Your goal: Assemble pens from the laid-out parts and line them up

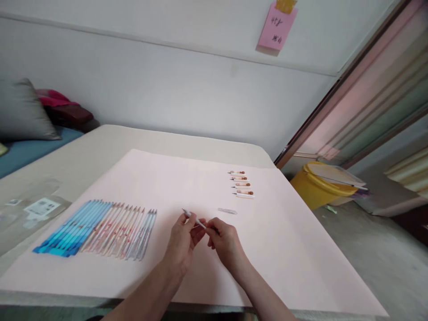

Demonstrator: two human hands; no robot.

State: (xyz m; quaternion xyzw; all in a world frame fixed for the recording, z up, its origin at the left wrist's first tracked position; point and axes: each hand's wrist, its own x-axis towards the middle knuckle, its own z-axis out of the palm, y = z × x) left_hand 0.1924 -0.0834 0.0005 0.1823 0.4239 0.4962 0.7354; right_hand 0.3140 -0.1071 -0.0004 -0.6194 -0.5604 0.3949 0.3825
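Observation:
A slim white pen (192, 215) with a dark tip is held between my two hands, tip pointing up and left. My left hand (182, 236) is closed around its front part. The fingertips of my right hand (223, 236) pinch its rear end, which they partly hide. Just beyond my right hand lies a clear pen barrel or cap (227, 211). To the left is a tight row of blue pens (78, 225), pink-and-white pens (113, 232) and greyish pens (146, 234). Farther right, several short pen inserts (243, 193) with brown figures lie in a column.
A pale pink sheet (274, 249) covers much of the table (113, 138). Crumpled clear plastic packaging (30, 214) lies at the left. Beyond the right edge stands a yellow bin (314, 187). A white wall (167, 84) rises behind the table.

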